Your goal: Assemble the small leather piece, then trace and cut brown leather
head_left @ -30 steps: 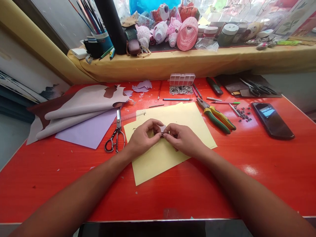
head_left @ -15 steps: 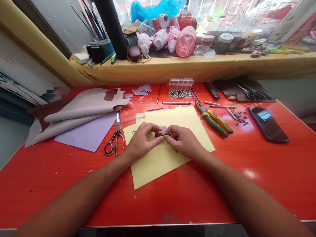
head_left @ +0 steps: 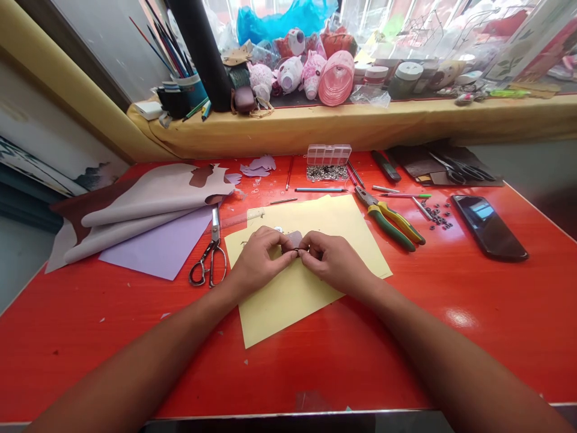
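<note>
A small leather piece (head_left: 294, 239), greyish on the face I see with a dark brown edge, is pinched between both hands above yellow paper sheets (head_left: 288, 307). My left hand (head_left: 261, 258) is closed on its left side, thumb and forefinger together. From the right, my right hand (head_left: 331, 258) grips the same edge, its fingertips almost meeting the left ones. Fingers cover much of the piece, so I cannot make out its full shape. Pliers (head_left: 390, 222) with green and yellow handles lie right of the paper, and scissors (head_left: 211, 252) lie to its left.
Folded brown leather (head_left: 148, 204) and a lilac sheet (head_left: 157, 246) cover the table's left part. Behind the paper stands an open clear box (head_left: 328, 162) of metal fittings. Small dark eyelets (head_left: 437, 216) and a phone (head_left: 489, 228) are at right.
The leather piece has tilted, so its greyish face shows more and its brown side less. Both hands stay close together in nearly the same place.
</note>
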